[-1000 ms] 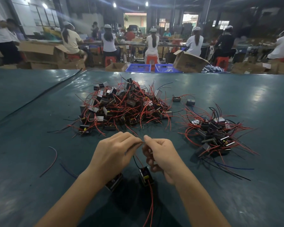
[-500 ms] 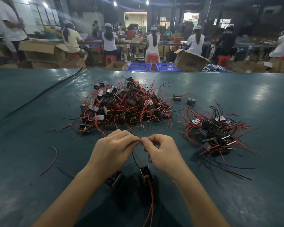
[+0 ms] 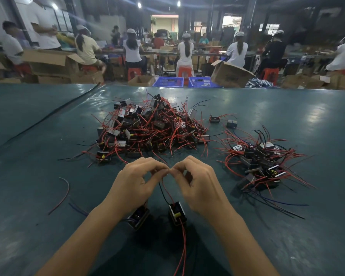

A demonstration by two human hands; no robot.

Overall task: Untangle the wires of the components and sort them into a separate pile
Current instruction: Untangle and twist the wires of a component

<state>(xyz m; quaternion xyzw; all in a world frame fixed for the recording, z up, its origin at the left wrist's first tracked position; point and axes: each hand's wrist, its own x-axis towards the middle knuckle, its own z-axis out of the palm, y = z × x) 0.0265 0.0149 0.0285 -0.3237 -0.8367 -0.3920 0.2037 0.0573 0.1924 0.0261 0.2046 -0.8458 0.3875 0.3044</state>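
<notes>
Hands pinching wires above two small parts

Fingertips of both hands meet above the green table (image 3: 38, 226), just on the near side of the big pile (image 3: 147, 130) of black parts and red wires. The left hand (image 3: 134, 185) has thumb and forefinger closed to a pinch on thin wires (image 3: 164, 191), one red and one black, and the right hand (image 3: 197, 183) pinches the same spot from the other side, its other fingers curled in. The two pinches touch or nearly touch; which hand has which wire, I cannot tell.

From the pinch the wires drop to a black part (image 3: 176, 214) that sits nearer the person than the big pile, between the two wrists. Whether it rests on the table or hangs just off it is not clear. More red wire trails from it toward the bottom edge. A second black part (image 3: 138, 217) lies just left of the first, partly under the left wrist.

Right of the big pile, well apart from it, sits a smaller pile (image 3: 261, 162) of the same parts with red, black and blue wires fanned out. Two single parts (image 3: 223, 121) lie between the piles at the far side. Left of the big pile and nearer the person, a loose red wire (image 3: 65, 193) curves on the table
</notes>
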